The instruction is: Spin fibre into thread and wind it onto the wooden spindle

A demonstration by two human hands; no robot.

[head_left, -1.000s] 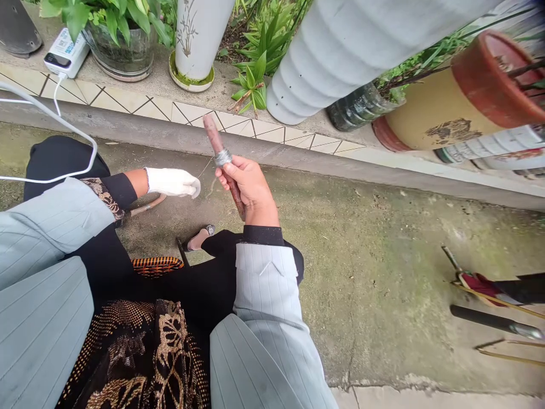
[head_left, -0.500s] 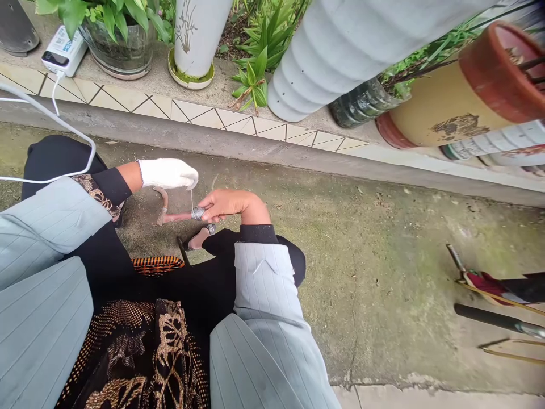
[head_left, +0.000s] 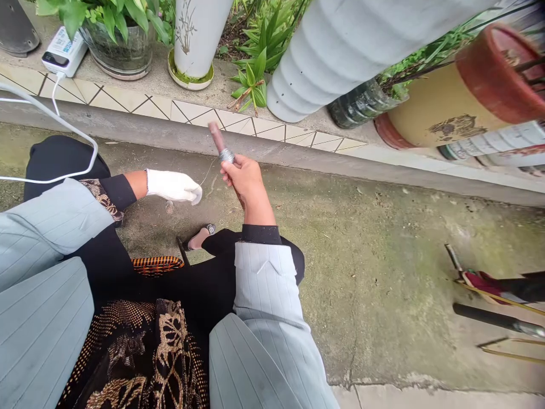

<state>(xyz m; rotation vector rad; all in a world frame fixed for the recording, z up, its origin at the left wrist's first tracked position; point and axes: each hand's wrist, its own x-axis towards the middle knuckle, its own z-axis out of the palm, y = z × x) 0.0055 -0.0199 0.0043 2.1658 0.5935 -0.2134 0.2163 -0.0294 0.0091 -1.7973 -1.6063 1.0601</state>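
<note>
My right hand [head_left: 246,180], bare, is closed around a brownish stick [head_left: 217,136] with its free end tilted up and to the left. Silvery wire [head_left: 226,155] is wound in a coil on the stick, just above my thumb. From that coil a thin strand runs down to the fingertips of my left hand [head_left: 172,186], which wears a white glove with its fingers pinched together. Under the glove shows a small round brownish shape [head_left: 169,207]; what it belongs to I cannot make out.
Along the tiled ledge [head_left: 187,111] ahead stand several planters, among them a ribbed white pot [head_left: 323,57]. A white power bank [head_left: 66,51] feeds a cable past my left arm. On the concrete floor at right lie a dark-handled tool [head_left: 485,317] and a person's red shoe [head_left: 481,284].
My right hand has risen and turned the stick from level, pointing left, to pointing up. My left hand has moved slightly down and right, and the strand now slants between them.
</note>
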